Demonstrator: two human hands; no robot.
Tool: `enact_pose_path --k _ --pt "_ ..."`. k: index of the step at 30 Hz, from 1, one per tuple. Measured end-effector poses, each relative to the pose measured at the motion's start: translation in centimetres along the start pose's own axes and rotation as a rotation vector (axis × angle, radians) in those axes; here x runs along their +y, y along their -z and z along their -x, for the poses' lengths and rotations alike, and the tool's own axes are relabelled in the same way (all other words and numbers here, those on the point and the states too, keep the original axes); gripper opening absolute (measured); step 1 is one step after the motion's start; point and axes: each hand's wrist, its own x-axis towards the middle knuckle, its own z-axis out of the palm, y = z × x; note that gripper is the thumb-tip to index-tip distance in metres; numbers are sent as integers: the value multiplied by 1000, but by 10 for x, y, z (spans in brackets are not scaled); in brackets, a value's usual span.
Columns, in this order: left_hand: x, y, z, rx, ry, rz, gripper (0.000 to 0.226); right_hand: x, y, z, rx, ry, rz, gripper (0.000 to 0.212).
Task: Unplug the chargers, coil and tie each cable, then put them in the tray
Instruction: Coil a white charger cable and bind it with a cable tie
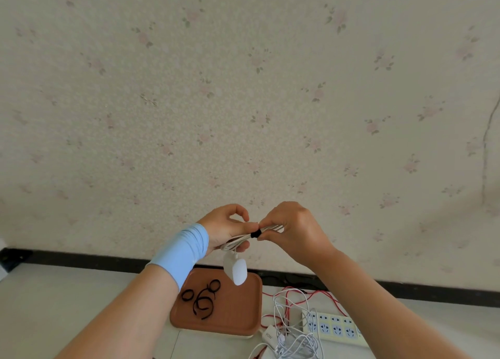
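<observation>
Single head view, tilted forward at wallpapered wall [243, 88]; hands close, floor at bottom edge.

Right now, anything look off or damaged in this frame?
Yes: a long crack runs down the wallpaper at far right. White and red cables lie tangled beside the power strip. The coiled cable being tied looks neat.

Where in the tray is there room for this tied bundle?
The tray's right half, between the black ties and its right rim, is bare for the bundle. Crowded beside it: loose cables tangle against the power strip.
</observation>
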Motion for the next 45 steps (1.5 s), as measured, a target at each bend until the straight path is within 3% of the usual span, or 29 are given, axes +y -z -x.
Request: enact_pose_path --k 6,15,20,22,26,29,32,34,38,42,45 --pt "9 0 2 45 -114 -249 12 9 -6 -2 1 -47 10 15" --pt "3 4 -1 -122 -115 -595 16 14 -10 -6 -35 50 67 16" --pt "4 3 -2 -150 -78 -630 10 10 -15 -6 -65 81 77 19" --pt "4 2 -2 -123 -101 -593 7 10 -16 -5 11 -23 70 33" --pt "1 3 -7 -5 -125 -274 21 2 -17 -10 74 -489 -122 69" --pt "1 2 -8 62 -102 -4 22 4 -17 -15 -92 -734 -456 56" --pt "2 -6 -10 112 -87 115 21 -1 -23 -13 -391 -720 -641 48" --pt "1 -11 -13 139 -90 188 20 1 -35 -9 -487 -643 -524 46" --pt "1 -14 -17 172 -67 379 17 12 -49 -6 -421 -637 -327 35" --pt "-9 -1 -20 285 -75 153 10 17 -52 -1 -436 -709 -373 27" --pt "-23 13 -21 293 -14 213 3 19 -57 5 -488 -758 -386 25"
